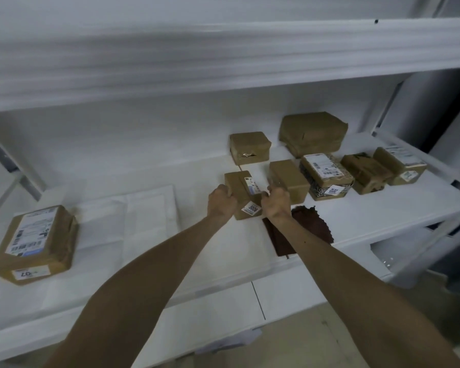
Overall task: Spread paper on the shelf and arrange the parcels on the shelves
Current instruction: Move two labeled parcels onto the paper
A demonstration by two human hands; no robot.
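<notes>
parcel, a small brown-wrapped box with a white tag reading 3006 on its near end, sits on the white paper spread over the middle shelf, roughly at the centre of the view. both hands are on it: the left hand curls around its left side and the right hand around its right side, fingers closed on the parcel from either flank, so it is held between the two palms; whether it is resting on the paper or lifted just clear of it cannot be told. judging by its size and crisp edges it should be light and fairly stiff, a box under smooth taped wrap that may be a little slippery, so pressing on the two long sides, as now, looks like the sound hold, rather than pulling at the tag or the label on top. just beside it on the right stands a plain brown parcel, close to the right knuckles, and beyond that a row of labelled parcels running toward the right end of the shelf. behind sit a small wrapped box and a larger crumpled one near the back wall. a dark reddish-brown sheet lies flat on the shelf under the right forearm, near the front edge. well apart to the left, a bigger labelled parcel rests alone near the shelf's front. the upper shelf overhead appears covered in white too.
</notes>
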